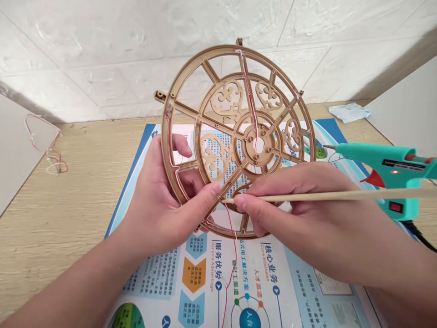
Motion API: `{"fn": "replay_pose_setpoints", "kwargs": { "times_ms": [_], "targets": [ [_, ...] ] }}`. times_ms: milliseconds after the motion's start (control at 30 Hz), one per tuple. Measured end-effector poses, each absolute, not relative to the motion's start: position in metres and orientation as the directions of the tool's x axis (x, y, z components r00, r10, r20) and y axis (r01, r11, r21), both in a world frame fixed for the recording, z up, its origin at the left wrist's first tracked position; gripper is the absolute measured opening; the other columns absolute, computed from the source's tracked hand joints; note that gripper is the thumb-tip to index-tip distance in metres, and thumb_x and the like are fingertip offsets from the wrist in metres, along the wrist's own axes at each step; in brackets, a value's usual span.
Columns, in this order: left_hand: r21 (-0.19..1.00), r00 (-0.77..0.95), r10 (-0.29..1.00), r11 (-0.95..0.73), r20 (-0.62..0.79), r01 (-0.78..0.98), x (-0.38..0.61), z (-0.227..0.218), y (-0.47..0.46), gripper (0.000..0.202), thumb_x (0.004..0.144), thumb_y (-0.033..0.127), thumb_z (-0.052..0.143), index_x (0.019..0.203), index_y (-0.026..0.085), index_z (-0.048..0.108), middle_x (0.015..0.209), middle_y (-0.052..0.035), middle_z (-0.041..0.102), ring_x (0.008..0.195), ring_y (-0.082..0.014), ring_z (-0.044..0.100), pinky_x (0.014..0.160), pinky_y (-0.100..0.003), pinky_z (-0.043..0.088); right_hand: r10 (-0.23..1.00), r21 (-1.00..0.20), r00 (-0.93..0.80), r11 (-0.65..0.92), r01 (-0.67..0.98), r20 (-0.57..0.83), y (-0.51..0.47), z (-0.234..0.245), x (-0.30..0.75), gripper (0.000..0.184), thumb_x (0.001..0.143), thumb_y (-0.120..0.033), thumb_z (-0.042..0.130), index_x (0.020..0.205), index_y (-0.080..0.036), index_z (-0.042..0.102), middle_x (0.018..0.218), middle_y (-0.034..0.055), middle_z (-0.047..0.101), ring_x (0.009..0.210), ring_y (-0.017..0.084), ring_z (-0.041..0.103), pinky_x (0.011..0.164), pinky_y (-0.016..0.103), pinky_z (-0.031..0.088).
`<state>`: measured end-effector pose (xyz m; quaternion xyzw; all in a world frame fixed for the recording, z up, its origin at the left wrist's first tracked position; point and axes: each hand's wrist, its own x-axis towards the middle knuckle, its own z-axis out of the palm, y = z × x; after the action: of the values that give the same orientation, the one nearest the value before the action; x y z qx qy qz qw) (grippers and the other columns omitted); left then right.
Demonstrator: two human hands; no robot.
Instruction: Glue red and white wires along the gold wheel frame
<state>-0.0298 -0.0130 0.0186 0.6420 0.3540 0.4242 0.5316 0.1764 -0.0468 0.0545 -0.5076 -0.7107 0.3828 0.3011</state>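
Note:
My left hand (pixel 160 200) grips a round, gold-brown openwork plastic frame (pixel 180 93) by its lower left rim, holding it tilted up. The thumb presses a lower spoke. My right hand (pixel 300 205) pinches a thin wooden stick (pixel 327 196), whose pointed tip touches that same spoke beside my left thumb. A red and white wire (pixel 251 93) lies along the upper spoke to the hub, and more wire runs in the outer rim. From near the stick's tip, loose red and white wire ends (pixel 229 264) hang down over the printed sheet.
A printed blue and white poster (pixel 160 282) covers the wooden table (pixel 78 191). At right stands a teal glue gun (pixel 396 168), its light lit and nozzle pointing left. Tangled wire (pixel 56 164) lies far left; a small white packet (pixel 348 112) sits near the wall.

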Motion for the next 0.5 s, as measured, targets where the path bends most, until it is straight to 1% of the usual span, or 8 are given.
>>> {"fn": "replay_pose_setpoints", "kwargs": {
  "times_ms": [67, 133, 200, 300, 367, 400, 433, 500],
  "targets": [
    [0.978, 0.373, 0.908, -0.21, 0.191, 0.01, -0.028, 0.02, -0.015, 0.045, 0.087, 0.015, 0.074, 0.106, 0.034, 0.038, 0.053, 0.0147, 0.062, 0.036, -0.0189, 0.064, 0.029, -0.024, 0.049, 0.957, -0.892, -0.288, 0.092, 0.442, -0.043, -0.046, 0.054, 0.177, 0.047, 0.095, -0.024, 0.063, 0.047, -0.019, 0.063, 0.04, -0.0026, 0.051, 0.036, 0.007, 0.042, 0.031, 0.018, 0.026],
    [0.974, 0.369, 0.907, -0.226, 0.204, 0.017, -0.027, 0.02, -0.016, 0.045, 0.087, 0.014, 0.074, 0.105, 0.033, 0.038, 0.052, 0.0153, 0.059, 0.037, -0.0186, 0.065, 0.03, -0.023, 0.05, 0.95, -0.923, -0.281, -0.019, 0.384, -0.136, -0.045, 0.052, 0.178, 0.044, 0.094, -0.029, 0.065, 0.051, -0.02, 0.069, 0.039, -0.0017, 0.053, 0.031, 0.009, 0.044, 0.026, 0.019, 0.026],
    [0.973, 0.382, 0.902, -0.227, 0.201, 0.025, -0.026, 0.02, -0.017, 0.044, 0.088, 0.014, 0.072, 0.106, 0.033, 0.037, 0.052, 0.0154, 0.059, 0.036, -0.0172, 0.063, 0.03, -0.022, 0.049, 0.936, -0.934, -0.282, -0.106, 0.34, -0.209, -0.044, 0.05, 0.178, 0.04, 0.093, -0.034, 0.066, 0.056, -0.02, 0.074, 0.039, -0.0001, 0.056, 0.029, 0.012, 0.049, 0.025, 0.021, 0.028],
    [0.981, 0.407, 0.899, -0.192, 0.164, 0.029, -0.027, 0.017, -0.014, 0.044, 0.09, 0.015, 0.071, 0.107, 0.032, 0.035, 0.052, 0.0156, 0.06, 0.033, -0.0153, 0.06, 0.03, -0.021, 0.048, 0.924, -0.943, -0.29, -0.162, 0.291, -0.248, -0.043, 0.051, 0.179, 0.036, 0.091, -0.032, 0.065, 0.06, -0.018, 0.075, 0.043, 0.0023, 0.063, 0.03, 0.013, 0.053, 0.026, 0.02, 0.034],
    [0.989, 0.41, 0.904, -0.145, 0.123, 0.024, -0.029, 0.015, -0.009, 0.046, 0.089, 0.016, 0.073, 0.106, 0.032, 0.034, 0.052, 0.0163, 0.06, 0.034, -0.0151, 0.061, 0.031, -0.021, 0.05, 0.947, -0.966, -0.25, -0.151, 0.207, -0.202, -0.041, 0.053, 0.181, 0.033, 0.089, -0.03, 0.066, 0.061, -0.017, 0.075, 0.041, 0.0017, 0.061, 0.029, 0.012, 0.051, 0.028, 0.02, 0.034],
    [0.993, 0.409, 0.907, -0.12, 0.102, 0.019, -0.03, 0.014, -0.007, 0.047, 0.087, 0.017, 0.075, 0.105, 0.031, 0.034, 0.052, 0.0165, 0.059, 0.034, -0.0152, 0.061, 0.033, -0.021, 0.052, 0.971, -0.985, -0.195, -0.114, 0.13, -0.138, -0.04, 0.053, 0.183, 0.031, 0.088, -0.029, 0.067, 0.06, -0.017, 0.075, 0.038, 0.0009, 0.059, 0.029, 0.012, 0.049, 0.028, 0.02, 0.033],
    [0.996, 0.414, 0.907, -0.09, 0.076, 0.014, -0.031, 0.013, -0.004, 0.048, 0.086, 0.018, 0.076, 0.105, 0.031, 0.033, 0.052, 0.0163, 0.06, 0.035, -0.0152, 0.062, 0.035, -0.022, 0.054, 0.992, -0.999, -0.117, -0.041, 0.036, -0.045, -0.038, 0.053, 0.186, 0.031, 0.086, -0.028, 0.068, 0.057, -0.017, 0.074, 0.037, 0.0, 0.057, 0.028, 0.012, 0.048, 0.029, 0.021, 0.032],
    [0.999, 0.44, 0.897, -0.032, 0.028, 0.001, -0.034, 0.012, 0.0, 0.05, 0.085, 0.021, 0.077, 0.106, 0.03, 0.033, 0.051, 0.0162, 0.059, 0.036, -0.0157, 0.062, 0.036, -0.023, 0.055, 0.976, -0.97, 0.089, 0.207, -0.131, 0.197, -0.033, 0.053, 0.189, 0.032, 0.083, -0.025, 0.069, 0.052, -0.019, 0.071, 0.037, -0.0018, 0.053, 0.027, 0.012, 0.045, 0.03, 0.025, 0.029]
  ]
}}
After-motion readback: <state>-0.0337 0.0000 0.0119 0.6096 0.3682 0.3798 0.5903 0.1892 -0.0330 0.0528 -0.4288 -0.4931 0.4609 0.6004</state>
